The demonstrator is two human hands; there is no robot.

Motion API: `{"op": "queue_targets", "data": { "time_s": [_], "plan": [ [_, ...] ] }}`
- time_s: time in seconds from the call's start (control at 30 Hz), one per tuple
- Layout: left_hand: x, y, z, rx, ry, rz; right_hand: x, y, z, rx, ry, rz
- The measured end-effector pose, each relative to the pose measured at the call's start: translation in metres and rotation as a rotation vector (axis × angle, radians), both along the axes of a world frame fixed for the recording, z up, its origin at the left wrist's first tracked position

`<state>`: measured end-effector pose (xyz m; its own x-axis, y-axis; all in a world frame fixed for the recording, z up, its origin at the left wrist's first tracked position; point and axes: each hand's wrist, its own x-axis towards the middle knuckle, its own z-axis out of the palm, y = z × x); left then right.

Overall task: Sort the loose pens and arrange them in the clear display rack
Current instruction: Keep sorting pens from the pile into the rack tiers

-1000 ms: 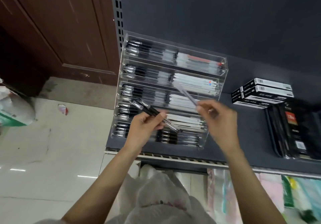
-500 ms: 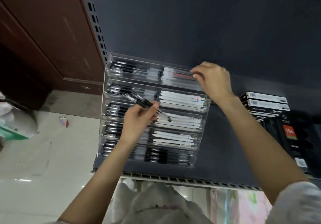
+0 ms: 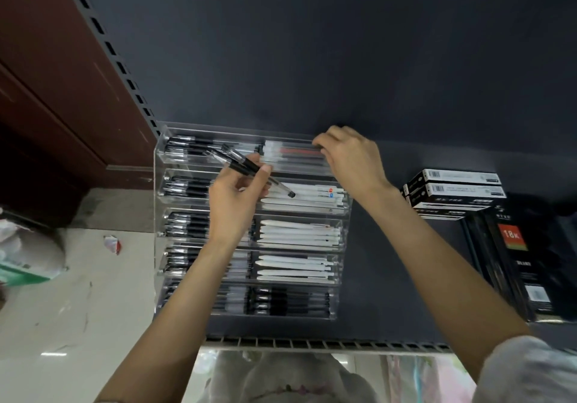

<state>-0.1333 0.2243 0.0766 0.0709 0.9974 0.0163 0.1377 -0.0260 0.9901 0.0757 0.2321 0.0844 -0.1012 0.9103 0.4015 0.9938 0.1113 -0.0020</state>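
A single head-worn, wide-angle camera looked forward and down from close above the shelf, with both forearms entering from the bottom edge and reaching up toward mid-frame. The clear display rack (image 3: pixel 249 224) filled the centre, near enough to show single pens, the dark back panel (image 3: pixel 343 43) spanned the top, and floor tiles (image 3: pixel 78 309) lay at lower left

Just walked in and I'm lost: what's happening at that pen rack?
A person is stocking the clear display rack on a dark shelf. The left hand grips a few black pens in front of the upper tiers. The right hand reaches to the right end of the top tier, fingertips at the pens there. The lower tiers already hold black and white pens.
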Motion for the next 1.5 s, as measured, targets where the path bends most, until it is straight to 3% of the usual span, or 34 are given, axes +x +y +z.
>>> {"op": "queue_targets", "data": {
  "time_s": [0.13,0.23,0.33,0.57,0.7,0.9,1.03,1.23,1.43,1.5],
  "plan": [
    [0.001,0.007,0.007,-0.06,0.008,-0.011,-0.005,-0.006,0.006,0.067,0.026,0.01],
    [0.0,0.004,0.013,-0.169,-0.146,-0.015,-0.027,-0.022,0.024,0.081,0.293,0.064],
    [-0.004,-0.008,0.017,-0.258,-0.294,-0.041,-0.057,-0.039,0.035,-0.148,0.61,0.152],
    [-0.03,-0.036,0.011,-0.295,-0.35,-0.057,-0.075,-0.054,0.029,-0.49,0.869,0.189],
    [-0.045,-0.05,-0.001,-0.261,-0.282,-0.055,-0.082,-0.065,0.023,-0.523,0.717,0.218],
    [-0.086,-0.082,-0.03,-0.253,-0.201,0.173,-0.073,-0.135,-0.015,-0.502,0.65,0.161],
    [-0.1,-0.1,-0.044,-0.289,-0.261,0.221,-0.072,-0.182,-0.066,-0.526,0.273,0.057],
    [-0.102,-0.112,-0.057,-0.345,-0.261,0.218,-0.085,-0.189,-0.097,-0.634,-0.016,0.05],
    [-0.087,-0.123,-0.067,-0.454,-0.283,0.11,-0.085,-0.182,-0.091,-0.778,-0.048,0.121],
    [-0.078,-0.126,-0.072,-0.482,-0.278,0.06,-0.084,-0.185,-0.081,-0.7,0.082,0.089]
  ]
}}
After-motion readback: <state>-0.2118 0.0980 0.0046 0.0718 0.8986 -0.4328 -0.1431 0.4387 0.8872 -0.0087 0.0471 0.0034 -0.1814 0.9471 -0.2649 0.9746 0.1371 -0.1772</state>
